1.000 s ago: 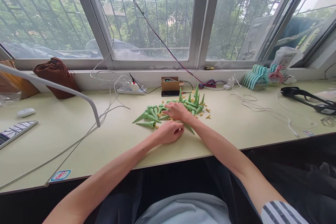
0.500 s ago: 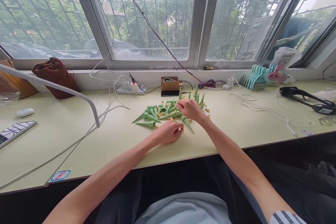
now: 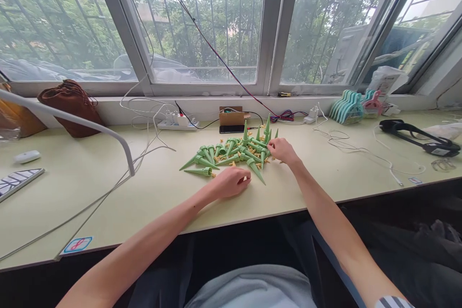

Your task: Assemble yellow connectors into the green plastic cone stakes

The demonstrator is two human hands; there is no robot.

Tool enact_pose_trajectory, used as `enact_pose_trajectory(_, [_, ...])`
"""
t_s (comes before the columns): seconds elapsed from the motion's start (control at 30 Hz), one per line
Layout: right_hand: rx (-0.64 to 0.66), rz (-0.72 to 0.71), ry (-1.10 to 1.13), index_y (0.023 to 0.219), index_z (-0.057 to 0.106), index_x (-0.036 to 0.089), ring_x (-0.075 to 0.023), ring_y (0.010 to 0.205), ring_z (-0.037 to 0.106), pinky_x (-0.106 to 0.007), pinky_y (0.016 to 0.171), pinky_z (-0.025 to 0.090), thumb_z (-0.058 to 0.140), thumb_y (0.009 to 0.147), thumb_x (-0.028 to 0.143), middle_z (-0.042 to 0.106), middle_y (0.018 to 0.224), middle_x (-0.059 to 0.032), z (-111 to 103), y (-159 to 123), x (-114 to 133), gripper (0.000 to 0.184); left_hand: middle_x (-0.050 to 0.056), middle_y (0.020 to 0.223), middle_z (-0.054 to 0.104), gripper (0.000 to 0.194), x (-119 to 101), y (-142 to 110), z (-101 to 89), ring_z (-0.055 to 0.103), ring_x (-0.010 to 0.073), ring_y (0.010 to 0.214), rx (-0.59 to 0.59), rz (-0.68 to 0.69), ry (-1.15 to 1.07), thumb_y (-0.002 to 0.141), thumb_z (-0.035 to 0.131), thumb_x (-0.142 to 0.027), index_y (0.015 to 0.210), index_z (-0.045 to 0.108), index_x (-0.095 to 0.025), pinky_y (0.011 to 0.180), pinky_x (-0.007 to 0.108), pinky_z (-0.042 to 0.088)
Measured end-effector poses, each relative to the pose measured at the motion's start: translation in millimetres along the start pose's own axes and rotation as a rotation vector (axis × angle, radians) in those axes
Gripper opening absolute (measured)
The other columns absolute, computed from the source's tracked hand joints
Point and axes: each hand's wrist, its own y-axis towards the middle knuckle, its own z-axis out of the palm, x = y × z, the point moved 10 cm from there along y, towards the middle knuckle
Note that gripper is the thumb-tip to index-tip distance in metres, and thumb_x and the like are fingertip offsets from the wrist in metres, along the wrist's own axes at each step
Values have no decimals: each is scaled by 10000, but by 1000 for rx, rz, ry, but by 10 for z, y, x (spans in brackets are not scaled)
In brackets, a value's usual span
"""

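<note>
A pile of light green plant-watering spikes (image 3: 234,158) with small yellow-orange valve pieces lies on the table in front of me. Several spikes, such as a tall one (image 3: 267,129), stand point-up at the pile's back right. My left hand (image 3: 233,181) rests on the table just before the pile, fingers curled, with no object visible in it. At the pile's right edge, my right hand (image 3: 284,150) has its fingertips pinched together against the green spikes. Whatever is between them is hidden. A single spike (image 3: 254,171) points toward me between the hands.
Behind the pile stand a small cardboard box (image 3: 231,118), a black phone (image 3: 231,129) and a power strip (image 3: 176,125). A brown pouch (image 3: 74,110) and lamp arm (image 3: 122,147) are at left. Teal hangers (image 3: 347,107), white cables (image 3: 346,142) and a black headset (image 3: 418,137) occupy the right.
My right hand has moved right, from above the middle of the pile to its right edge, uncovering spikes there. My left hand stays in place. The view has shifted slightly.
</note>
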Motion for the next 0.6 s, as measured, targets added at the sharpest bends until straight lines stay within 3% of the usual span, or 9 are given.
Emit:
enact_pose_trajectory(0.2, [147,36,-44,1012,733,203,-211,888,647,-258,662,418,491,907,240,720,1054,-104,187,12,-26,267,4,658,632,195,-17,1,-2,530,139,610,11,-3,3,917,500,-236,845,678,-200,631,255,358])
enact_pose_trajectory(0.6, [110,100,-28,953,694,193,-252,888,660,-299,667,448,439,931,213,705,989,-135,202,1,16,256,7,655,633,205,-12,3,-11,540,145,610,14,-7,7,918,494,-246,858,685,-201,628,265,364])
